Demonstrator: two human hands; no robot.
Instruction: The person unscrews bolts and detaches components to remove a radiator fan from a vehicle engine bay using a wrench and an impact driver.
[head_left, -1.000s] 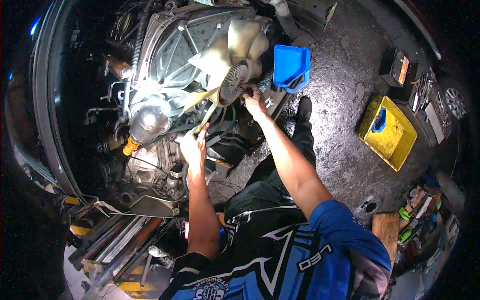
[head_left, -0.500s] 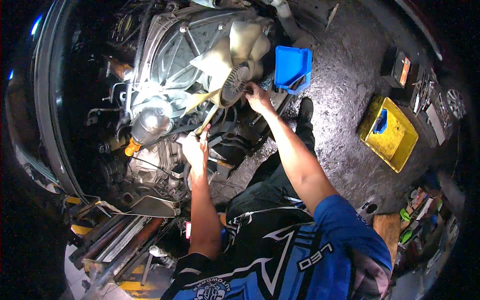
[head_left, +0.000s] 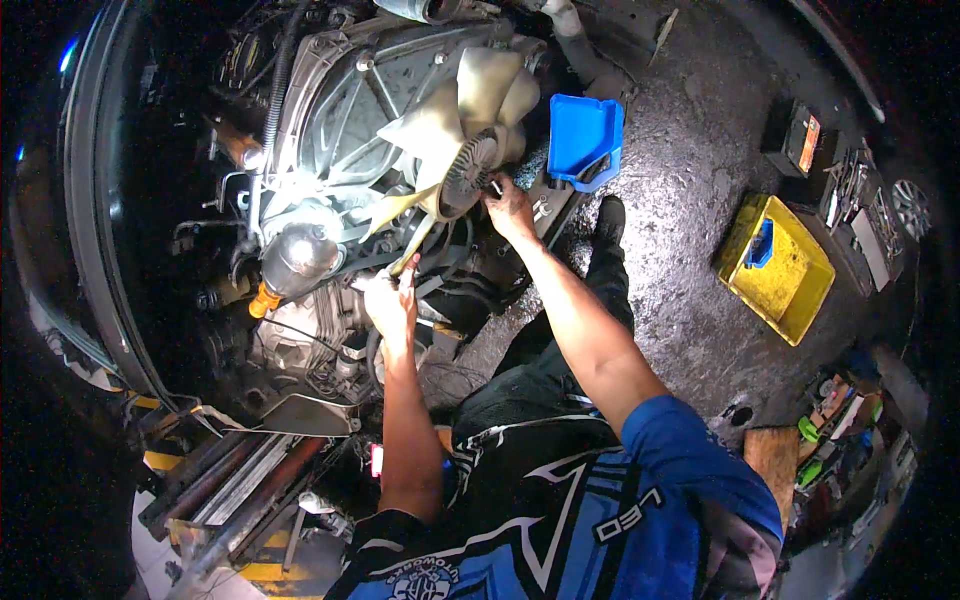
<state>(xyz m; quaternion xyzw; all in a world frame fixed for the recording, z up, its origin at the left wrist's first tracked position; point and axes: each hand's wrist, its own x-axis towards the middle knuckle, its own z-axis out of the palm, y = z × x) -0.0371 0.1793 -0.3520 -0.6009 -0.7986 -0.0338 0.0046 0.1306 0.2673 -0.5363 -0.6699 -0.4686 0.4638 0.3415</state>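
An off-white engine cooling fan with a round finned metal hub sits at the front of an exposed engine. My left hand is closed on the tip of the fan's lowest blade, below the hub. At the hub's right edge, my right hand has its fingers curled in and pinched together. What those fingertips hold is hidden or too small to name. Just right of that hand lies an open-ended spanner on a dark ledge.
A blue bin with dark items inside stands right of the fan. Farther right on the dark, wet-looking floor are a yellow tub and a heap of hand tools. A clear bottle with an orange cap rests on the engine, left of my hands.
My right hand has shifted slightly down along the hub's edge, its fingers more curled. The spanner beside it shows more clearly. My left hand keeps its grip on the blade.
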